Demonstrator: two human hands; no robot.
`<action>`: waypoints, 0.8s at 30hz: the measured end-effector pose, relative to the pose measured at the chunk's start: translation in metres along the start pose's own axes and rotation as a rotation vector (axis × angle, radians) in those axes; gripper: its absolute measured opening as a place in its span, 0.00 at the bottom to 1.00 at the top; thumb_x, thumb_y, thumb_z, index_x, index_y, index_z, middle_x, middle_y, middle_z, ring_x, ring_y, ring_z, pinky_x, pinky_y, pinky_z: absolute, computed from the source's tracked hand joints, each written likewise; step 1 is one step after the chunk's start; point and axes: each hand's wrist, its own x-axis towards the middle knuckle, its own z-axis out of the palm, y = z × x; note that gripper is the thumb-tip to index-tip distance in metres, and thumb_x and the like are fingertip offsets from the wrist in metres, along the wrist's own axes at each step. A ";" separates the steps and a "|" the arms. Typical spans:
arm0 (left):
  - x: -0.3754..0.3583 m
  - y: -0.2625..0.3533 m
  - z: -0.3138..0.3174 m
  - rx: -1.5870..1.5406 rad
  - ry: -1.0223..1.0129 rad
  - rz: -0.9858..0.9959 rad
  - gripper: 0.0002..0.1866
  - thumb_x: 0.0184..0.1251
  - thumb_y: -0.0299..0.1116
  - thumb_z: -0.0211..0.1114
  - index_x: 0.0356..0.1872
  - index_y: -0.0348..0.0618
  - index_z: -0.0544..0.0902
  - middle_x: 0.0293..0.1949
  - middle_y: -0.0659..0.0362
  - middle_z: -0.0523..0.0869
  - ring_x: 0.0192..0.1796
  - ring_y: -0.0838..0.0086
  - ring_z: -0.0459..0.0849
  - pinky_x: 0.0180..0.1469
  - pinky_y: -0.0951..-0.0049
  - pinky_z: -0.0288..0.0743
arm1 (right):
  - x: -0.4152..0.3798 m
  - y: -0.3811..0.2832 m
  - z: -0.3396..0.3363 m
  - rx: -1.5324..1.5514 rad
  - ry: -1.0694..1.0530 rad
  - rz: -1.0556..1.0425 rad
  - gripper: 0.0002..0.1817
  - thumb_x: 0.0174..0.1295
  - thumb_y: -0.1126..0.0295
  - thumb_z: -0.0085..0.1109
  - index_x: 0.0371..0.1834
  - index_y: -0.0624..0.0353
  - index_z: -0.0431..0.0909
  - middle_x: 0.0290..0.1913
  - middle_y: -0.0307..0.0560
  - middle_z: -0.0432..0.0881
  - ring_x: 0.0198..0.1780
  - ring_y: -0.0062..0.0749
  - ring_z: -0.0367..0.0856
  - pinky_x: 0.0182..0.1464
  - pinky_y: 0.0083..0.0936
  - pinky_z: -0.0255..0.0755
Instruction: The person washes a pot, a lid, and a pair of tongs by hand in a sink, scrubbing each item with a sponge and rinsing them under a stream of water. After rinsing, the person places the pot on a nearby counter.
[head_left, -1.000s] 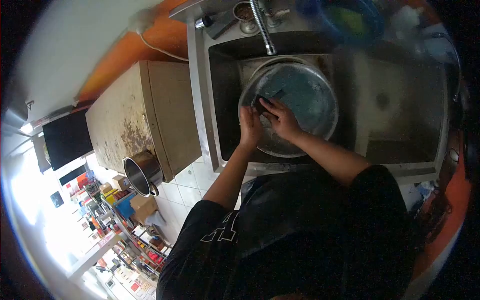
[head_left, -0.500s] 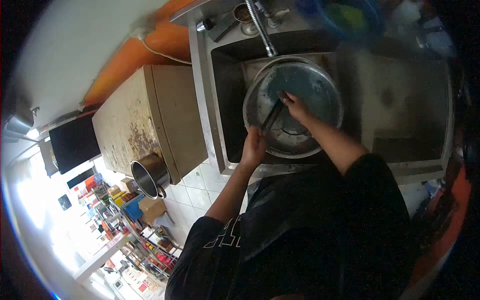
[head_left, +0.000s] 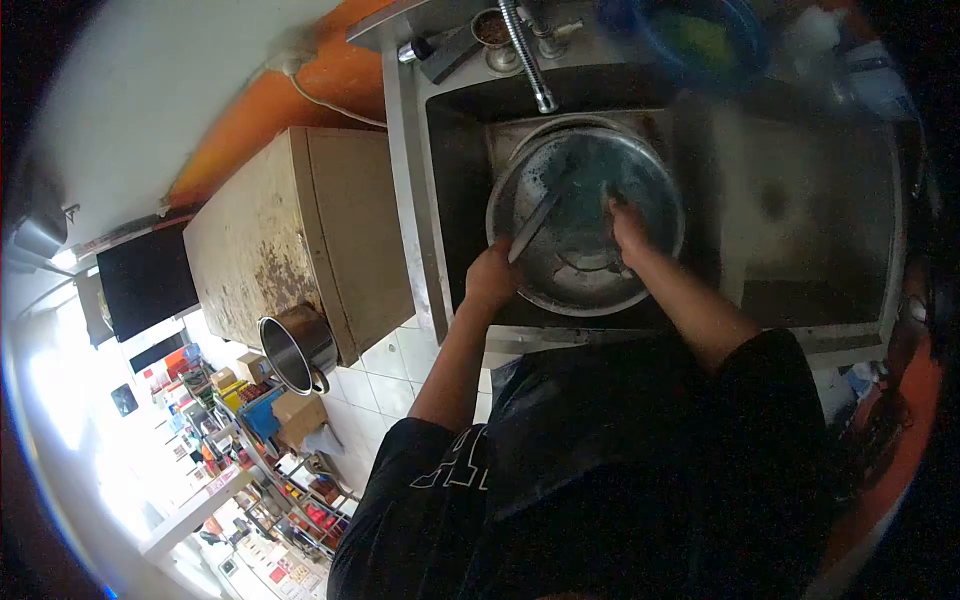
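Observation:
My left hand [head_left: 490,277] is closed around the near end of a long, narrow, flat utensil [head_left: 535,228]. The utensil slants up and away over a wide round metal basin [head_left: 662,245], its far part dark and blurred. Over the right half of the basin is my right hand [head_left: 628,228], apart from the utensil, with its fingers drawn together. Whatever those fingers hold, if anything, I cannot make out. Murky water [head_left: 600,170] with whitish patches fills the basin, and a curved handle-like piece [head_left: 588,268] shows near its front.
The basin sits in a steel sink [head_left: 455,200] below a coiled spring faucet [head_left: 530,60]. A blue bowl [head_left: 705,45] with something yellow-green and a small metal cup [head_left: 492,35] stand behind. Left are a worn cabinet [head_left: 250,230] and a metal pot [head_left: 298,350].
My right hand has left the utensil's far end and moved right. My left hand has shifted slightly left, keeping its hold, and the utensil now shows a lighter face.

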 end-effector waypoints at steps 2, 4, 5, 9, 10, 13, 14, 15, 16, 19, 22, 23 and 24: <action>0.004 -0.009 0.006 -0.207 0.094 0.106 0.19 0.54 0.30 0.60 0.50 0.40 0.75 0.46 0.40 0.80 0.52 0.47 0.79 0.51 0.53 0.75 | 0.034 0.033 -0.004 -0.174 -0.012 -0.192 0.28 0.72 0.55 0.44 0.70 0.59 0.60 0.65 0.53 0.68 0.64 0.43 0.67 0.64 0.36 0.60; 0.012 -0.039 0.031 -0.082 0.129 0.249 0.20 0.54 0.28 0.59 0.51 0.39 0.73 0.48 0.38 0.78 0.54 0.47 0.77 0.53 0.53 0.74 | 0.039 0.040 -0.003 -0.348 -0.021 -0.381 0.27 0.72 0.57 0.45 0.70 0.59 0.60 0.64 0.55 0.69 0.63 0.44 0.68 0.63 0.36 0.62; 0.012 -0.048 0.039 0.040 0.163 0.383 0.20 0.55 0.27 0.58 0.51 0.38 0.72 0.50 0.37 0.76 0.56 0.47 0.76 0.54 0.53 0.73 | 0.023 0.033 0.004 -0.498 -0.006 -0.532 0.26 0.72 0.59 0.46 0.69 0.58 0.61 0.63 0.57 0.69 0.63 0.46 0.68 0.62 0.37 0.63; 0.003 -0.031 0.032 -0.272 0.161 0.232 0.22 0.53 0.26 0.60 0.51 0.38 0.70 0.46 0.35 0.78 0.52 0.43 0.78 0.51 0.49 0.73 | -0.001 0.029 0.027 -0.543 -0.178 -0.693 0.25 0.70 0.62 0.50 0.68 0.53 0.64 0.62 0.59 0.70 0.62 0.52 0.69 0.62 0.41 0.64; -0.003 -0.019 0.020 -0.293 0.105 0.138 0.20 0.53 0.25 0.60 0.50 0.37 0.69 0.43 0.34 0.79 0.50 0.41 0.78 0.49 0.47 0.73 | -0.003 0.033 0.030 -0.541 -0.175 -0.694 0.25 0.70 0.62 0.50 0.68 0.53 0.64 0.62 0.59 0.70 0.62 0.52 0.69 0.62 0.41 0.64; -0.012 -0.009 0.008 -0.317 0.083 0.066 0.18 0.53 0.25 0.60 0.47 0.37 0.69 0.38 0.34 0.81 0.45 0.38 0.79 0.45 0.44 0.73 | -0.002 0.044 0.035 -0.732 -0.136 -0.868 0.23 0.68 0.63 0.53 0.66 0.54 0.68 0.62 0.56 0.71 0.61 0.54 0.70 0.61 0.42 0.65; -0.013 -0.008 0.007 -0.323 0.118 0.083 0.17 0.53 0.25 0.61 0.45 0.37 0.68 0.36 0.34 0.81 0.44 0.37 0.79 0.43 0.43 0.73 | 0.000 0.046 0.034 -0.796 -0.164 -0.944 0.22 0.67 0.64 0.54 0.65 0.52 0.70 0.62 0.56 0.71 0.61 0.54 0.70 0.61 0.43 0.65; -0.013 -0.009 0.007 -0.324 0.122 0.081 0.17 0.53 0.25 0.61 0.45 0.37 0.68 0.36 0.34 0.81 0.44 0.37 0.79 0.43 0.43 0.73 | 0.000 0.044 0.035 -0.859 -0.197 -1.020 0.22 0.66 0.65 0.55 0.64 0.50 0.72 0.62 0.56 0.71 0.60 0.55 0.70 0.61 0.43 0.65; -0.013 -0.012 0.007 -0.330 0.121 0.098 0.17 0.54 0.25 0.61 0.45 0.37 0.68 0.36 0.34 0.81 0.44 0.37 0.79 0.43 0.44 0.73 | 0.000 0.044 0.036 -0.860 -0.204 -1.022 0.22 0.66 0.65 0.55 0.64 0.50 0.72 0.62 0.56 0.71 0.60 0.55 0.70 0.61 0.43 0.65; -0.017 -0.014 0.003 -0.291 0.095 0.103 0.17 0.54 0.26 0.61 0.45 0.39 0.69 0.36 0.35 0.82 0.43 0.38 0.80 0.43 0.44 0.74 | 0.012 0.055 0.039 -0.895 -0.313 -1.240 0.21 0.64 0.67 0.55 0.62 0.47 0.74 0.62 0.56 0.71 0.58 0.55 0.71 0.60 0.44 0.66; -0.015 -0.013 0.004 -0.253 0.077 0.114 0.16 0.55 0.27 0.60 0.45 0.39 0.70 0.35 0.35 0.82 0.43 0.38 0.80 0.43 0.44 0.74 | 0.057 0.048 0.029 -0.796 -0.203 -0.731 0.21 0.62 0.68 0.57 0.61 0.44 0.76 0.57 0.56 0.75 0.56 0.54 0.73 0.59 0.44 0.67; -0.014 -0.013 0.006 -0.257 0.073 0.126 0.16 0.55 0.28 0.60 0.45 0.39 0.70 0.34 0.35 0.82 0.42 0.39 0.81 0.43 0.44 0.74 | 0.067 0.034 0.020 -0.796 -0.194 -0.482 0.21 0.61 0.68 0.57 0.60 0.44 0.77 0.56 0.56 0.77 0.56 0.53 0.74 0.59 0.43 0.68; -0.012 -0.017 0.011 -0.255 0.073 0.125 0.16 0.55 0.28 0.60 0.45 0.39 0.70 0.34 0.35 0.82 0.42 0.39 0.81 0.43 0.44 0.74 | 0.095 0.046 0.008 -0.834 -0.076 -0.522 0.20 0.61 0.68 0.58 0.59 0.46 0.77 0.55 0.57 0.78 0.56 0.52 0.75 0.59 0.42 0.69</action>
